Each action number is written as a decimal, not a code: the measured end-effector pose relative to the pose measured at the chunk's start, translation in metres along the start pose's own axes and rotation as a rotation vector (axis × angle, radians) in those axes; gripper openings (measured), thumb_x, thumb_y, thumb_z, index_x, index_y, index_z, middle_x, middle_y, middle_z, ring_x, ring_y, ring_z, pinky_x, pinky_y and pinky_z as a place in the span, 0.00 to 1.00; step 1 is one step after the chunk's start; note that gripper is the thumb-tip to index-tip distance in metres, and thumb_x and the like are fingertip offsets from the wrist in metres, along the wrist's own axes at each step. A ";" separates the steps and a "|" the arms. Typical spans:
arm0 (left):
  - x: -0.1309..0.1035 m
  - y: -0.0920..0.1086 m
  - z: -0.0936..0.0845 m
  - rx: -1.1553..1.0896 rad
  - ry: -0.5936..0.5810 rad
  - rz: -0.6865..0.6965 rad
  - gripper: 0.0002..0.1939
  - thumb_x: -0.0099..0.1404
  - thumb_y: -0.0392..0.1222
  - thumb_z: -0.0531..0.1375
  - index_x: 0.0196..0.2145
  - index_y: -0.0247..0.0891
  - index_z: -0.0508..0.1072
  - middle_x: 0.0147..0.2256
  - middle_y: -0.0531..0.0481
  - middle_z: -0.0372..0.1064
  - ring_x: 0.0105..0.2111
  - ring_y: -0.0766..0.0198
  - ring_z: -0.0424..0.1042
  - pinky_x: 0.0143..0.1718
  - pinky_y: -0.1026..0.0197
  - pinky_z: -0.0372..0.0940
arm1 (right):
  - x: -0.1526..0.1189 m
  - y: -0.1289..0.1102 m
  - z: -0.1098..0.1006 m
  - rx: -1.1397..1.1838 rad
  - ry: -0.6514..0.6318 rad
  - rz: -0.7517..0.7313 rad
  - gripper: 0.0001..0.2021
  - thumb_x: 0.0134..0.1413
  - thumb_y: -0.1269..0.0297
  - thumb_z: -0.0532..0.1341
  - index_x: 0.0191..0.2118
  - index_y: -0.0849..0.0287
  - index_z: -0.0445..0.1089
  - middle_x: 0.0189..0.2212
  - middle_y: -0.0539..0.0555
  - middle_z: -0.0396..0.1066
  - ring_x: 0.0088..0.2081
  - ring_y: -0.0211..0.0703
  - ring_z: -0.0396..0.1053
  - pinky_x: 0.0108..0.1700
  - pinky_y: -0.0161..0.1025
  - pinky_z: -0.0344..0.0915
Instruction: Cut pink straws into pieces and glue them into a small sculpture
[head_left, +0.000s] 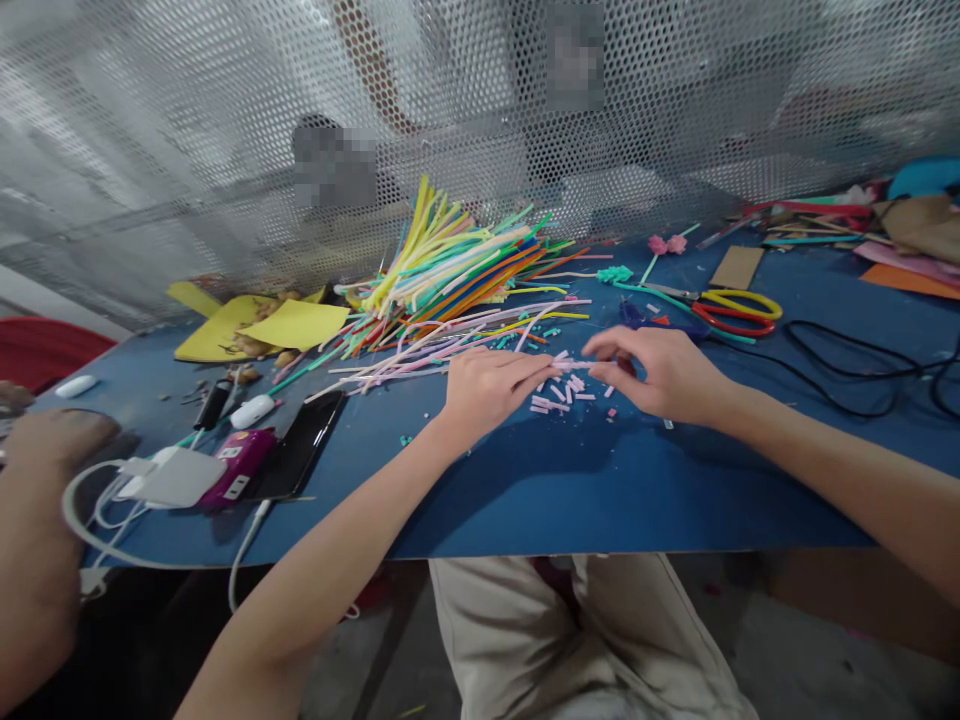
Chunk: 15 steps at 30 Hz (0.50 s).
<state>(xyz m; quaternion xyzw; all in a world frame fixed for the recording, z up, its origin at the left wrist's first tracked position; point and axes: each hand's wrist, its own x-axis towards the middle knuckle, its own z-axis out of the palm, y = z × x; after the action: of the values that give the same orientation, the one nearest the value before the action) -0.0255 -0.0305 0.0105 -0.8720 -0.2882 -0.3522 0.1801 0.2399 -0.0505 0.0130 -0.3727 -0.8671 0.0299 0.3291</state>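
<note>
A thin pale lilac straw (pixel 573 366) stretches between my two hands, just above the blue table. My left hand (pixel 491 385) is closed on it, fingers pressed together and pointing right. At the straw's other end, my right hand (pixel 649 370) curls its thumb and index finger around it in a pinch. Below the hands lie several short cut lilac pieces (pixel 556 397). Behind them is a big pile of long coloured straws (pixel 450 265), with loose lilac ones (pixel 405 365) in front of it.
Scissors (pixel 739 308) with yellow and red handles lie beyond my right hand, near a black cable (pixel 847 365). To the left are a phone (pixel 304 450), a purple box (pixel 238 465) and white charger leads. Another person's arm (pixel 37 520) rests at the far left. Perforated metal mesh (pixel 480 100) stands behind.
</note>
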 end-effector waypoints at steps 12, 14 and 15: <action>0.000 0.013 0.004 -0.099 -0.040 -0.054 0.11 0.72 0.47 0.60 0.42 0.43 0.82 0.37 0.52 0.82 0.32 0.67 0.80 0.31 0.65 0.64 | 0.002 -0.006 0.014 -0.089 0.124 -0.118 0.22 0.64 0.52 0.62 0.58 0.58 0.71 0.44 0.58 0.80 0.44 0.50 0.74 0.47 0.44 0.66; 0.001 0.014 0.002 -0.113 -0.060 -0.080 0.11 0.73 0.46 0.59 0.43 0.42 0.81 0.37 0.51 0.82 0.32 0.67 0.80 0.32 0.64 0.64 | 0.003 -0.006 0.014 -0.109 0.132 -0.110 0.21 0.65 0.51 0.62 0.56 0.58 0.72 0.42 0.57 0.80 0.42 0.49 0.74 0.45 0.43 0.64; 0.001 0.015 0.002 -0.121 -0.062 -0.090 0.11 0.73 0.46 0.59 0.43 0.41 0.81 0.37 0.51 0.82 0.32 0.66 0.80 0.32 0.64 0.65 | 0.003 -0.006 0.014 -0.112 0.138 -0.109 0.20 0.65 0.51 0.62 0.55 0.57 0.73 0.42 0.57 0.80 0.42 0.48 0.74 0.44 0.43 0.64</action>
<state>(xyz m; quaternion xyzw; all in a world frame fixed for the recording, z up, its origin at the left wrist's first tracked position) -0.0146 -0.0406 0.0083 -0.8780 -0.3109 -0.3495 0.1021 0.2265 -0.0504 0.0059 -0.3441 -0.8617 -0.0622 0.3676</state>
